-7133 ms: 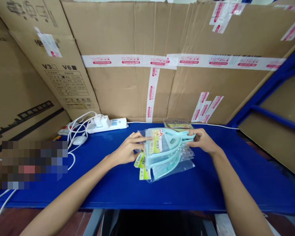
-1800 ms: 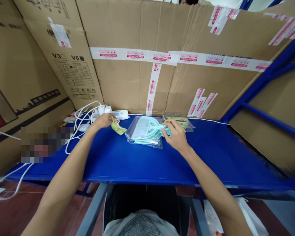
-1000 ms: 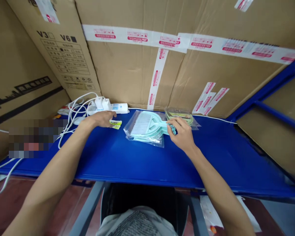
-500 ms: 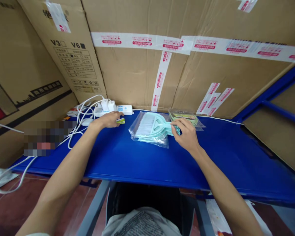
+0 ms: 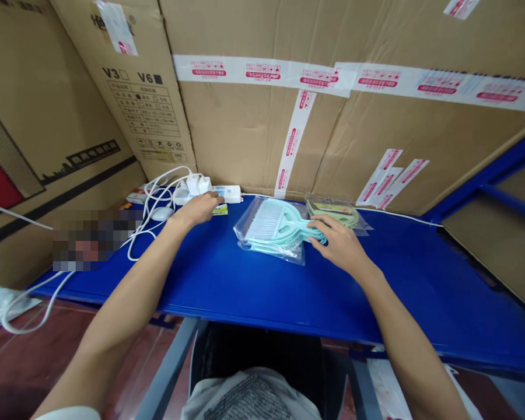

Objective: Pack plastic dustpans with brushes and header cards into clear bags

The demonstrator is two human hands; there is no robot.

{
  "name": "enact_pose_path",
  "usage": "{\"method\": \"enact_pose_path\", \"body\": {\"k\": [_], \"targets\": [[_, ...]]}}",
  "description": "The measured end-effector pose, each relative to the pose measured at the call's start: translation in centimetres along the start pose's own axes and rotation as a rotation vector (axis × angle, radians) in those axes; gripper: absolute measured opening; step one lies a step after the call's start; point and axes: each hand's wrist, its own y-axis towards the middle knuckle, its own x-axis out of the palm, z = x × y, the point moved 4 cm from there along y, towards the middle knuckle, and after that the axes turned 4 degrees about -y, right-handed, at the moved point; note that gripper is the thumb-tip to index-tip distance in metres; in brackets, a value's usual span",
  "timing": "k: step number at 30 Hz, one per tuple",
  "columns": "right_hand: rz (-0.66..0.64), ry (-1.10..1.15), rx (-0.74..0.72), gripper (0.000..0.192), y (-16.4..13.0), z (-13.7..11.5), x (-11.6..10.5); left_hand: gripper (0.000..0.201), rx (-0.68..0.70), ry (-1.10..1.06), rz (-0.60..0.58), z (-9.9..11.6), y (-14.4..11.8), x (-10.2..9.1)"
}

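My right hand [image 5: 339,242] has its thumb and fingers closed round the handles of a light teal dustpan and brush set [image 5: 284,224]. Several such sets appear stacked together, partly in clear plastic bags [image 5: 249,216], flat on the blue table. Over at the back left, my left hand [image 5: 203,207] reaches with fingers stretched forward over a small yellow-green card or packet [image 5: 220,209], beside a white power strip [image 5: 231,193]. Its fingertips are partly hidden, and I cannot tell whether they touch the packet.
A greenish bagged item [image 5: 335,214] lies behind my right hand. White cables and plugs [image 5: 196,184] crowd the back left of the blue table [image 5: 262,297]. Tall cardboard boxes [image 5: 240,128] wall the rear and left. A blue metal frame [image 5: 472,175] stands at right.
The view has shifted slightly, so things sit a little further right. My left hand has moved a little further back over the yellow-green packet. My right hand stays at the teal handles.
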Motion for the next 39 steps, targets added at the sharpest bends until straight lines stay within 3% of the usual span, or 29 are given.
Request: {"method": "enact_pose_path", "body": {"k": [2, 5, 9, 12, 16, 19, 23, 26, 29, 31, 35, 39], "targets": [[-0.031, 0.023, 0.027, 0.019, -0.1, 0.4, 0.1, 0.036, 0.037, -0.094, 0.106, 1.6, 0.2, -0.8], [-0.037, 0.053, 0.074, 0.018, -0.1, 0.8, 0.1, 0.022, 0.116, -0.413, 0.227, 4.7, 0.6, -1.1], [-0.015, 0.129, 0.133, 0.025, 0.0, 1.2, 0.5, 0.019, 0.129, -0.587, 0.145, 8.1, 0.9, 0.7], [-0.001, 0.168, 0.155, 0.025, 0.2, 0.8, 0.8, 0.020, 0.119, -0.502, 0.162, 9.7, 0.6, 1.1], [-0.048, 0.192, 0.120, 0.027, 0.3, -0.3, 0.0, 0.028, 0.205, -0.227, 0.420, 12.3, -1.2, -1.8], [-0.083, 0.286, 0.051, 0.029, 0.2, 0.6, -1.8, 0.033, 0.353, -0.048, 0.438, 15.7, -3.7, -3.2], [0.022, 0.155, -0.008, 0.014, 0.3, 3.8, -3.1, 0.025, 0.437, 0.110, 0.400, 20.1, -7.6, -1.3], [-0.115, -0.066, -0.160, 0.031, 1.1, 4.7, -0.7, 0.025, 0.501, 0.236, 0.392, 22.2, -9.2, 1.1], [-0.213, -0.206, -0.233, 0.042, 2.4, 4.6, 1.7, 0.033, 0.517, 0.316, 0.375, 22.6, -9.0, 1.9], [-0.232, -0.261, -0.273, 0.034, 2.9, 4.2, 2.4, 0.034, 0.493, 0.318, 0.352, 22.2, -8.4, 1.7], [-0.244, -0.262, -0.337, 0.016, 2.5, 3.2, 2.2, 0.034, 0.456, 0.307, 0.352, 20.3, -8.5, 1.3], [-0.245, -0.213, -0.395, 0.018, 1.6, 1.5, 1.7, 0.033, 0.450, 0.201, 0.442, 17.8, -10.3, 1.5]]}}
